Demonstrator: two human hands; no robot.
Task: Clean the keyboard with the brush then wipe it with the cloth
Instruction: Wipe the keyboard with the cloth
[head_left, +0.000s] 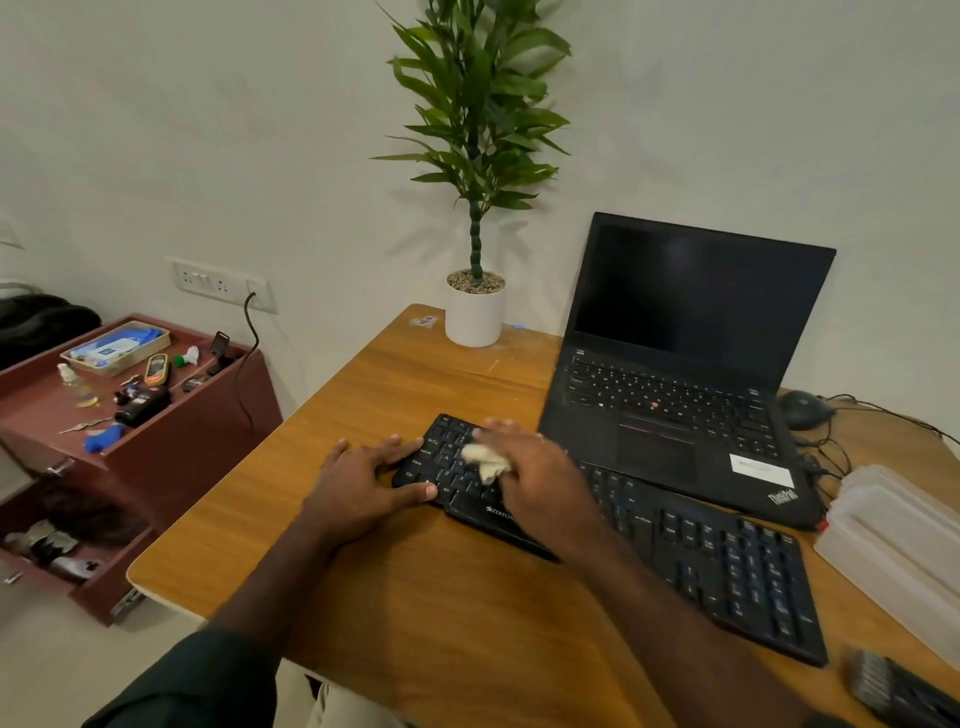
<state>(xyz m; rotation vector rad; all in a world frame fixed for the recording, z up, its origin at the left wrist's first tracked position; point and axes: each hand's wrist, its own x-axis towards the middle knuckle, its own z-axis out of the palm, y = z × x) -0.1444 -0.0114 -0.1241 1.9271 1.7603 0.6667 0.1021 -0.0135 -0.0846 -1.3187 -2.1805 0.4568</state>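
A black keyboard (701, 551) lies slantwise across the wooden desk (395, 395). My right hand (535, 467) presses a crumpled white cloth (485, 460) onto the keys at the keyboard's left end. My left hand (363, 478) lies flat with fingers spread on the keyboard's left edge, its thumb on the front corner. The brush (893, 686), dark with a blurred bristle head, lies on the desk at the lower right corner, apart from both hands.
An open black laptop (691, 338) stands just behind the keyboard. A potted plant (475, 306) sits at the desk's back edge. A clear plastic box (898, 545) and a mouse (802, 408) with cables lie at the right. A red cabinet (171, 436) with clutter stands left.
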